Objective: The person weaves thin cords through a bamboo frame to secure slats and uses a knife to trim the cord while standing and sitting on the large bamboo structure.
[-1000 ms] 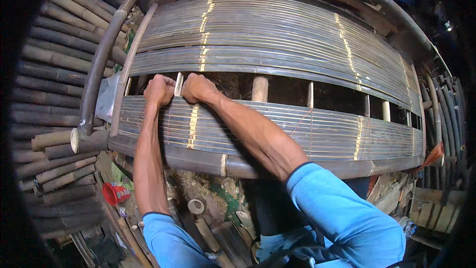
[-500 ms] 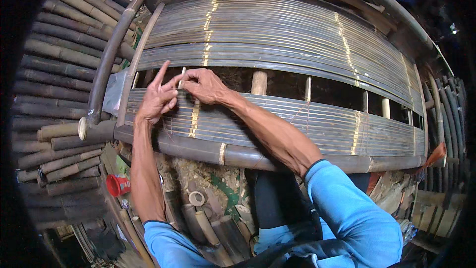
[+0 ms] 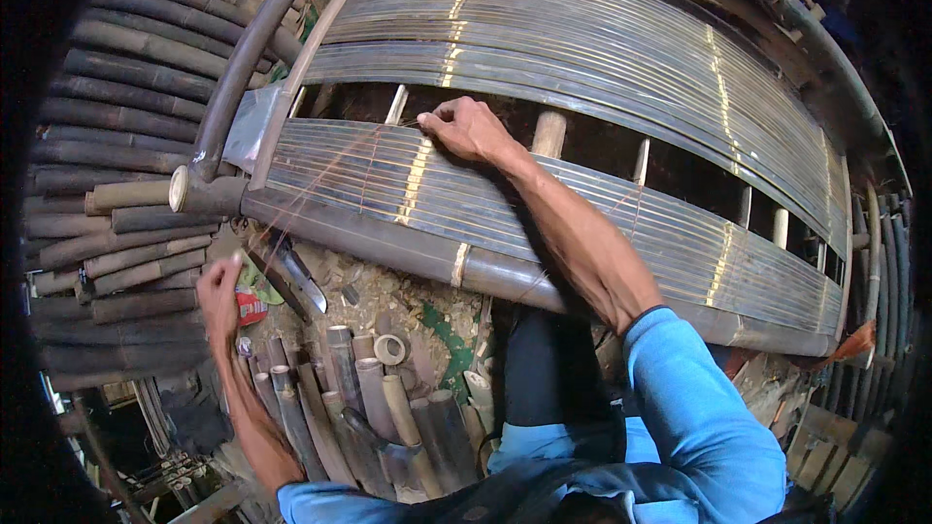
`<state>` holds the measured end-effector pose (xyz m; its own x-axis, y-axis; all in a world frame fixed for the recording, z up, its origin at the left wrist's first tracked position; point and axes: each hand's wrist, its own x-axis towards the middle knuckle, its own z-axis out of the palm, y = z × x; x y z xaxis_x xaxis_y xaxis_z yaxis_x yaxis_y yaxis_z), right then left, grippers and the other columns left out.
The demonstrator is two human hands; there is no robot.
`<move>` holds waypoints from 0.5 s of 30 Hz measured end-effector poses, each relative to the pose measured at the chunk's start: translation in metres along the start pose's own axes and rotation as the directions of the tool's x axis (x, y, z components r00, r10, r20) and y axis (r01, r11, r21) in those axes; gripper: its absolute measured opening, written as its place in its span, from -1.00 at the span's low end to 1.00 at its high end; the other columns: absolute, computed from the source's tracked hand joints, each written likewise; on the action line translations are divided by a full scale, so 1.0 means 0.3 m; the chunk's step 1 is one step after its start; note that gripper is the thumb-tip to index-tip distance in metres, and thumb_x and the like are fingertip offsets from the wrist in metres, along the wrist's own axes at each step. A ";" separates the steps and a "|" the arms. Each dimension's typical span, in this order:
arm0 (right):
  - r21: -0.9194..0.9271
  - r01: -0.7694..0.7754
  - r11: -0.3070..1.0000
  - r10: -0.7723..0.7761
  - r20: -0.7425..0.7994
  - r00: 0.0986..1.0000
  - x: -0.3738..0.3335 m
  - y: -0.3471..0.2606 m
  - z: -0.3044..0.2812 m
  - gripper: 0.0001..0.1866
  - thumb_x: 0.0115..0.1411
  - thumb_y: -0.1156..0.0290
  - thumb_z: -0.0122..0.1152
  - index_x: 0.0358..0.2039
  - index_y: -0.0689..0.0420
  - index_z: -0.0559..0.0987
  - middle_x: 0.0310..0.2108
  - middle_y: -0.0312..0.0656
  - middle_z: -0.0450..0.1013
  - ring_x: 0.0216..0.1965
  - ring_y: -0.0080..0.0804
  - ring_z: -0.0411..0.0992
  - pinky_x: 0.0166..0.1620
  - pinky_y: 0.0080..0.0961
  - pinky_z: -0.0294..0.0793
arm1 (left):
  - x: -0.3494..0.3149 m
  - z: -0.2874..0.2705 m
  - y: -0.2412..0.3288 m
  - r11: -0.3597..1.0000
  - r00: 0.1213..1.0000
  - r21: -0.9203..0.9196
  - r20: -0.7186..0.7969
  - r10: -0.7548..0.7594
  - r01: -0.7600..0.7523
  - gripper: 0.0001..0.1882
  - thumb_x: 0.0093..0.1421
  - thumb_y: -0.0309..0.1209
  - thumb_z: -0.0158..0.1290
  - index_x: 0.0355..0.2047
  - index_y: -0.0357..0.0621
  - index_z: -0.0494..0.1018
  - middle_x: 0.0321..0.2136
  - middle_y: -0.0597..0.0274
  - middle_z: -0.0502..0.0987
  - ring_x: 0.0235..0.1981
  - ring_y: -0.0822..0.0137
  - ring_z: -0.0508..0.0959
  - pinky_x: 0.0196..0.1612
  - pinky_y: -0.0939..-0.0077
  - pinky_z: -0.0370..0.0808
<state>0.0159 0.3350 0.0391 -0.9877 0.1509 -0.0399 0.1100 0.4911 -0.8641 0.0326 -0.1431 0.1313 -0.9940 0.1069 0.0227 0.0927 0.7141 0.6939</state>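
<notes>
A bamboo bench (image 3: 476,267) bears rows of narrow dark slats, with an open gap between the wide far panel (image 3: 602,49) and the narrower near panel (image 3: 544,218). At the near panel's upper edge, my right hand (image 3: 471,131) is closed in a pinch; what its fingertips hold is too small to make out. Low at the left, off the bench, my left hand (image 3: 221,296) is closed and somewhat blurred. Thin reddish thread (image 3: 316,180) stretches from the near panel toward it. More thread crosses the slats farther right.
Stacked bamboo poles (image 3: 126,116) fill the left side. Cut bamboo tubes (image 3: 369,378) stand below the bench beside a blade (image 3: 306,281) and a red container (image 3: 252,308). A reddish fibre bundle (image 3: 854,342) hangs at the bench's right end.
My left hand has swung down and left from the slats, with thread now stretched toward it. My right hand remains near the gap. The whole view has shifted slightly.
</notes>
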 end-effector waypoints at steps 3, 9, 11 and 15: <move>-0.032 -0.026 0.999 0.030 0.119 0.992 0.014 0.010 -0.008 -0.47 0.22 -0.08 0.17 -0.30 0.19 0.73 -0.38 0.19 0.61 -0.28 0.21 0.60 -0.12 -0.06 0.56 | -0.176 -0.148 -0.054 0.962 0.951 0.100 0.154 -0.267 0.254 -0.60 0.38 -0.19 0.10 -0.53 -0.21 0.41 -0.41 0.39 0.42 -0.34 0.51 0.34 -0.23 0.51 0.28; -0.100 -0.013 0.995 0.025 0.119 0.993 -0.018 -0.011 -0.030 -0.46 0.21 -0.07 0.19 -0.44 0.24 0.70 -0.53 0.22 0.53 -0.45 0.18 0.56 -0.26 0.00 0.50 | -0.339 -0.047 0.283 0.482 0.968 -0.844 -0.246 0.045 -0.237 -0.55 0.48 -0.16 -0.10 -0.49 -0.22 0.38 -0.21 0.10 0.49 -0.17 0.26 0.45 0.08 0.29 0.38; -0.078 -0.007 0.997 0.014 0.094 0.996 -0.029 -0.040 -0.035 -0.47 0.21 -0.06 0.20 -0.45 0.24 0.70 -0.54 0.23 0.52 -0.46 0.17 0.56 -0.27 0.00 0.49 | -0.340 -0.085 0.264 0.521 0.949 -0.825 -0.304 -0.084 -0.218 -0.53 0.50 -0.16 -0.13 -0.54 -0.14 0.31 -0.33 0.16 0.48 -0.27 0.30 0.47 -0.02 0.38 0.43; -0.068 0.063 0.996 -0.065 -0.021 0.998 -0.050 0.026 -0.031 -0.53 0.17 -0.02 0.27 -0.46 0.20 0.71 -0.53 0.16 0.57 -0.43 0.16 0.58 -0.23 -0.03 0.55 | 0.082 -0.356 -0.057 0.510 0.986 -0.858 -0.135 -0.098 -0.066 -0.49 0.51 -0.14 -0.12 -0.61 -0.01 0.11 -0.67 0.43 0.01 -0.64 0.44 0.06 -0.47 0.48 0.16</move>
<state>0.0326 0.3445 0.0378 -0.9903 0.1364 0.0264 0.0547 0.5570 -0.8287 0.0004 -0.2266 0.1968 -0.9970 -0.0581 0.0512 0.0635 -0.2364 0.9696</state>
